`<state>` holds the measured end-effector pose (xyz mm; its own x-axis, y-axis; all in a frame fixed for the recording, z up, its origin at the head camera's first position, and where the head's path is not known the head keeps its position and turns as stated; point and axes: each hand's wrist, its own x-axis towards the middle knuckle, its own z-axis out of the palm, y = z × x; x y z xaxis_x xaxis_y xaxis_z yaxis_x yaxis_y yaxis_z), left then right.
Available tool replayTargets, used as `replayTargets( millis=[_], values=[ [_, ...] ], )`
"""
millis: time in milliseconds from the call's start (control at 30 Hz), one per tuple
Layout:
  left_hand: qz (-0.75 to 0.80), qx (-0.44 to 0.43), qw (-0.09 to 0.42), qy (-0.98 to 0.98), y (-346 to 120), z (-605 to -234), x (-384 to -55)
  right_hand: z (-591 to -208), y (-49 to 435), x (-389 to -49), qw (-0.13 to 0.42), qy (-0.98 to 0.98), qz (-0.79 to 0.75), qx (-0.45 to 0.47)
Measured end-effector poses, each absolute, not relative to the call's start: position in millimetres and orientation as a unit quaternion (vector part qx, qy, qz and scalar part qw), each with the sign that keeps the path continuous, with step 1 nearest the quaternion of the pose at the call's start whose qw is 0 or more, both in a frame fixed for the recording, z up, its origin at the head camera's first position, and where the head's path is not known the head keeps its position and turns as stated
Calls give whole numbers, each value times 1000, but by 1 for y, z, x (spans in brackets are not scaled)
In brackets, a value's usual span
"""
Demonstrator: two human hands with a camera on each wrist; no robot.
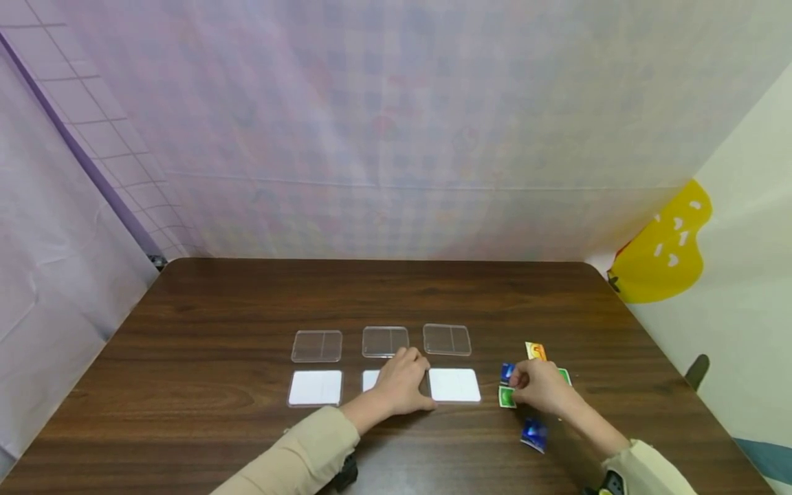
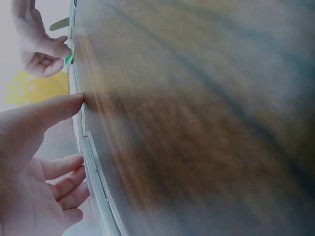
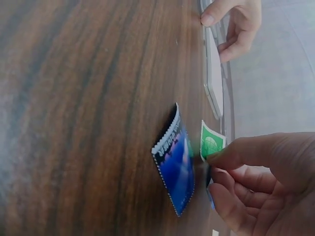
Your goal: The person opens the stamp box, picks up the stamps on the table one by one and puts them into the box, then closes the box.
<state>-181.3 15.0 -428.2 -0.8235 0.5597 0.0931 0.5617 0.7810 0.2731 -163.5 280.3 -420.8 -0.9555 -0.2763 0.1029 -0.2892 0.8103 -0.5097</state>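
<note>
With thumb and fingertips my right hand (image 1: 543, 387) pinches a green stamp (image 3: 212, 140) with a white perforated border, just above the table. In front of it lies a curled blue stamp (image 1: 534, 434), its toothed edge clear in the right wrist view. Another blue stamp (image 1: 507, 372) and an orange one (image 1: 535, 351) lie around that hand, which partly covers a second green stamp (image 1: 564, 376). My left hand (image 1: 402, 383) spreads over the middle white-filled flat case (image 1: 370, 379), hiding most of it. Its thumb touches down by the corner of the right-hand white case (image 1: 454, 385).
A third white case (image 1: 315, 388) sits at the left end of the row. Behind the row are three clear plastic lids (image 1: 317, 346), each with a dividing line. The brown wooden table (image 1: 185, 412) ends at a curtain (image 1: 396, 137) at the back.
</note>
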Motion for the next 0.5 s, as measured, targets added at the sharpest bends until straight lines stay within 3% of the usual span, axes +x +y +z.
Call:
replayTargets(
  millis=[133,500],
  values=[
    [-141,-299,7,-944,16,-428,-181,-413,280,-162,-4,-954,264,144],
    [-141,-297,2,-944,15,-428,-181,-400,286,-166,-125,-926,324,149]
  ],
)
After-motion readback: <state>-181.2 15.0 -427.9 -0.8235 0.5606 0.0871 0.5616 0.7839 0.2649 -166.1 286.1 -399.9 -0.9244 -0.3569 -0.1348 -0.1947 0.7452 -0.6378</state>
